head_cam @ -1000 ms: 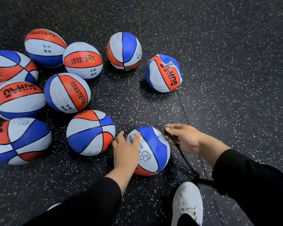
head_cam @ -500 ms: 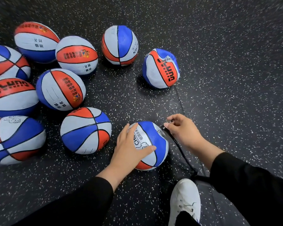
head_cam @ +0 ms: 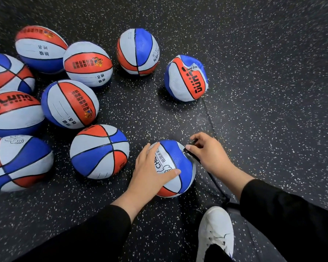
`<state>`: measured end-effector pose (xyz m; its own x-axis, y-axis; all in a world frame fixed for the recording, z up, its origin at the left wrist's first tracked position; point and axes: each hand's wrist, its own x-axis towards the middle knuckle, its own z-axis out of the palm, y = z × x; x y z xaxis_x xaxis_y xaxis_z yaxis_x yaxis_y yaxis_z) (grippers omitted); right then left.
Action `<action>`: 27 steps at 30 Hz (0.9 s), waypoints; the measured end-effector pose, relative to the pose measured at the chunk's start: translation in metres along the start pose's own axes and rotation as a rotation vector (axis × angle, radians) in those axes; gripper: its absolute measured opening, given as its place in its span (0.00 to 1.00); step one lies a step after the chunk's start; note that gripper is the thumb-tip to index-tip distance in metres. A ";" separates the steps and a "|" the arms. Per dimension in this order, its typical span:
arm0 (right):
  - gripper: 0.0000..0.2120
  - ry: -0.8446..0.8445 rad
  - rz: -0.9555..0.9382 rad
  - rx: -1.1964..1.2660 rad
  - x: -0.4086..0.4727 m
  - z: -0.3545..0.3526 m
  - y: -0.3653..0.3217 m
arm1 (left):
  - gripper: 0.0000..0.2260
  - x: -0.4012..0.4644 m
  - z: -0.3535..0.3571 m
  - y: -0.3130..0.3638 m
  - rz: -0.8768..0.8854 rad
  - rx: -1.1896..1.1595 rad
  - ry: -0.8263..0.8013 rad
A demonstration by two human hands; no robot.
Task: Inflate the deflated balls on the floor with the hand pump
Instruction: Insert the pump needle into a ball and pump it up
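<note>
The floor [head_cam: 263, 76] is black rubber with lots of little white specks. Many red, white and blue balls lie on it. A bunch of seven sits close together at the left of the frame [head_cam: 70, 104]. One wrinkled, saggy ball [head_cam: 186, 78] lies alone at upper middle. One more ball [head_cam: 175, 168] lies at lower middle. A thin black hose [head_cam: 215, 181] runs along the floor beside it. A white shoe [head_cam: 216, 229] stands at the bottom.

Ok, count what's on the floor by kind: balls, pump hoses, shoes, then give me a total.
Red, white and blue rubber balls: 10
Thin black pump hose: 1
White lace-up shoe: 1
Total: 12
</note>
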<state>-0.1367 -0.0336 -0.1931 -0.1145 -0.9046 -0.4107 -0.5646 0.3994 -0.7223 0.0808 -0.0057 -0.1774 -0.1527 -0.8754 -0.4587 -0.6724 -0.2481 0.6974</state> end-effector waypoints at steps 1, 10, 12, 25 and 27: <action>0.09 -0.004 -0.012 -0.034 -0.002 0.000 -0.003 | 0.46 0.000 0.000 -0.001 0.002 0.001 -0.001; 0.14 0.035 -0.085 -0.227 -0.014 0.007 -0.014 | 0.46 0.001 0.002 0.000 -0.009 0.018 -0.001; 0.16 -0.007 -0.105 -0.238 -0.014 0.010 -0.012 | 0.46 0.004 0.001 0.000 -0.020 0.013 -0.006; 0.37 -0.197 -0.071 -0.268 -0.007 -0.007 -0.009 | 0.47 0.005 -0.003 -0.006 -0.017 -0.013 -0.031; 0.35 -0.160 -0.069 -0.279 -0.008 -0.005 -0.008 | 0.46 0.005 -0.003 -0.006 -0.016 -0.023 -0.028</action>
<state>-0.1354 -0.0303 -0.1811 0.0497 -0.8843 -0.4642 -0.7713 0.2613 -0.5804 0.0862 -0.0101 -0.1823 -0.1628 -0.8595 -0.4846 -0.6584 -0.2712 0.7021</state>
